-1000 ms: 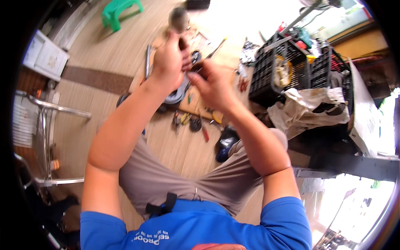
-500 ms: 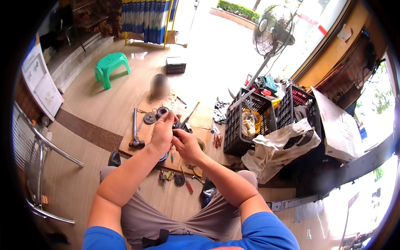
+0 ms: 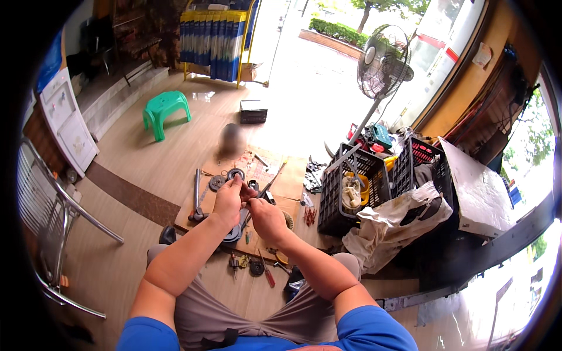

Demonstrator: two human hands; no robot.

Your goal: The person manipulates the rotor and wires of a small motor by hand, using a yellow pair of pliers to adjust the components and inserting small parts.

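Observation:
Both my hands come together over a brown board (image 3: 295,175) on the floor. My left hand (image 3: 227,200) is closed, thumb up and fingers curled, around something small and mostly hidden. My right hand (image 3: 267,220) meets it with fingers pinched; what they hold is too small to tell. Just beyond my left thumb lies a dark ring-shaped part (image 3: 236,172), beside a dark toothed disc (image 3: 216,183). A hammer (image 3: 198,199) lies to the left. Below my hands is a round grey part (image 3: 233,234), partly covered. A pale ring (image 3: 288,220) sits right of my right hand.
A red-handled screwdriver (image 3: 269,277) and a black round part (image 3: 256,268) lie between my feet. Black crates (image 3: 353,193) with a cloth over them stand to the right, near a standing fan (image 3: 384,61). A green stool (image 3: 167,111) and a metal chair (image 3: 64,216) are left.
The view has tilted up slightly, so the scene sits lower in the picture. My hands stay close together; my right fingers are now more tightly closed beside the left hand.

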